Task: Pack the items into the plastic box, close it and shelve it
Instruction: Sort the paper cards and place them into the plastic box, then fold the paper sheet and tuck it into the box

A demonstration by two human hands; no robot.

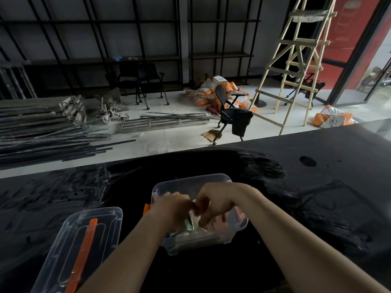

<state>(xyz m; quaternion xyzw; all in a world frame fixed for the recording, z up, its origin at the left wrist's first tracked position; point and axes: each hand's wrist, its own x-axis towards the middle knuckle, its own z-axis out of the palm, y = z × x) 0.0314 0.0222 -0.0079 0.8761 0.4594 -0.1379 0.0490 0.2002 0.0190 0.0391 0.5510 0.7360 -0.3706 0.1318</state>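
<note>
A clear plastic box [190, 180] with orange latches stands open on the black table, straight in front of me. Both hands are inside it. My left hand [171, 208] and my right hand [213, 201] meet over the contents, fingers curled together on a small item I cannot make out. Under them lie a shiny metal piece and a greenish packet [188, 224], partly hidden. The box's clear lid [101, 220], with its orange handle [84, 250], lies flat on the table to the left, apart from the box.
The black table [317, 187] runs wide to both sides, with a round hole [307, 161] at the far right. Beyond it are a floor with metal rods, an office chair [232, 113], a wooden ladder [296, 60] and black shelving [127, 39] on the wall.
</note>
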